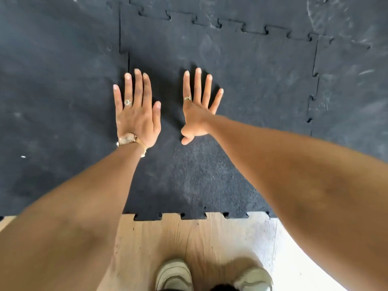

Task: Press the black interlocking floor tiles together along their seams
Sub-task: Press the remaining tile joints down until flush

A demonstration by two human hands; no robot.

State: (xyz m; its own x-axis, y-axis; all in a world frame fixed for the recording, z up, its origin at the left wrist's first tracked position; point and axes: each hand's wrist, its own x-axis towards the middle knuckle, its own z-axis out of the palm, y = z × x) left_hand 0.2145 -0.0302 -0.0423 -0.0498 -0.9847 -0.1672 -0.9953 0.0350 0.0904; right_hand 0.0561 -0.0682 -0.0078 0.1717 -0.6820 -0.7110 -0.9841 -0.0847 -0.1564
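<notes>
- Across the upper two thirds of my view lie the black floor tiles, several joined into one dark sheet; they are the largest thing I see.
- Nearest tile sits centre, its toothed near edge overhanging bare wooden floor. Nothing is locked into those tabs.
- Far seam runs left to right above the hands; its puzzle teeth show as a dark line, and I cannot tell whether they are fully seated.
- Right seam runs down the tile's right side, teeth visible, well apart from the right hand.
- Left seam is a straight dark line; it drops to the fingertips of the left hand and vanishes under them.
- Both bare forearms reach forward from the lower corners.
- Left hand is palm down on the tile, fingers straight and slightly apart, holding nothing. A ring and a wrist bracelet show.
- Right hand is just beside it, tilted, fingers fanned wide, holding nothing; I cannot tell if the palm touches the tile. One ring shows.
- Open tile surface spreads right of and beyond the hands.
- Two pale shoes stand on the wood at the bottom edge.
</notes>
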